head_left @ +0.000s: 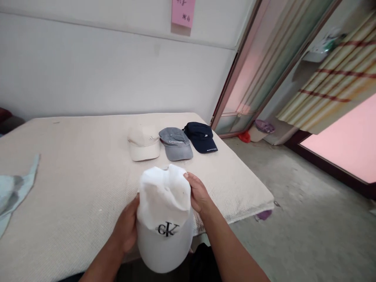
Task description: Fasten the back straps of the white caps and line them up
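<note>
Wall (117, 70), off-white, spans the back behind a bed (76, 168) with a cream, textured cover. Grey floor (302, 196) shows to the right of the bed. Yellow striped curtain (329, 74), with red bands, hangs at upper right. Pale blue fabric (14, 192) lies at the bed's left, cut off by the view's edge. Waste bin (256, 134), lined in purple, stands on the floor beyond the bed's far right corner.

White baseball cap (164, 207) is held up at the bed's near edge, brim toward the wearer. Behind it, 3 caps lie in a row on the bed: cream cap (143, 145) left, grey cap (176, 145) middle, navy cap (201, 137) right.

Left hand (127, 227) grips the white cap's left side, its fingertips hidden; right hand (198, 192) pinches the right of the crown, thumb in front. Pink note (182, 12) is stuck on the wall. Black "CK" lettering (167, 229) marks the white cap's front.
</note>
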### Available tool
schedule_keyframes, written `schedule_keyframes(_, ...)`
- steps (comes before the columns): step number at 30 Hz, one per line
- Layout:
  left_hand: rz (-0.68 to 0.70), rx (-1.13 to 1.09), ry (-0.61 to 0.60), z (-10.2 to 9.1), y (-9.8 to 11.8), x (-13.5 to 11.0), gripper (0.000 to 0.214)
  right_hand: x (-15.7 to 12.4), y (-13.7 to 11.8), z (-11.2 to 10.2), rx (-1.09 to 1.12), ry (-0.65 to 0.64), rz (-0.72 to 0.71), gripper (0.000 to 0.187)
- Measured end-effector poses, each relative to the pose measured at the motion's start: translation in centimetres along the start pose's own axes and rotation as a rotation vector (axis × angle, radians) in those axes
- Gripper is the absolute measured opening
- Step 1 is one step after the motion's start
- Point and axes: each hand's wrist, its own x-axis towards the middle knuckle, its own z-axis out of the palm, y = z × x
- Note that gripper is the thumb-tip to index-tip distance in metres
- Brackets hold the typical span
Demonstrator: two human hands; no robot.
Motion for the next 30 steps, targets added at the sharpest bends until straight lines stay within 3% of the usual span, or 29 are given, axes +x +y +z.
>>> schedule_keyframes(4,0.128,-0.116,0.128,1.4,2.2,1.1,0.023,-1.7,0.3,-0.5,-0.051,-0.145,0.115,0.033)
schedule_keyframes(8,0.239,-0.232,0.152,2.3,3.0,2.0,0.027,-3.5,0.6,-1.4,-0.087,-0.341,0.183,0.047)
schedule_keyframes(13,0.168,-0.257,0.04,3.6,1.5,2.1,0.021,-3.8,-1.8,-3.8,-0.008,-0.276,-0.025,0.049)
schedule_keyframes(16,0.041,-0.218,-0.059,4.0,0.8,1.9,0.029,-3.7,-4.7,-7.1,0.011,-0.132,-0.239,0.042)
schedule_keyframes(19,-0.025,-0.131,-0.064,3.8,0.4,1.8,0.029,-4.0,-6.9,-11.3,-0.009,0.066,-0.373,0.034)
schedule_keyframes(24,-0.006,-0.121,-0.025,2.9,-0.1,2.2,0.024,-4.8,-8.0,-17.1,-0.18,0.44,-0.374,0.038)
schedule_keyframes(27,-0.014,-0.12,-0.002,2.8,-0.3,2.5,0.022,-4.9,-7.8,-18.8,-0.331,0.708,-0.351,0.034)
schedule_keyframes(30,-0.027,-0.117,0.005,2.9,-0.4,2.5,0.021,-4.7,-7.6,-19.4,-0.42,0.866,-0.364,0.024)
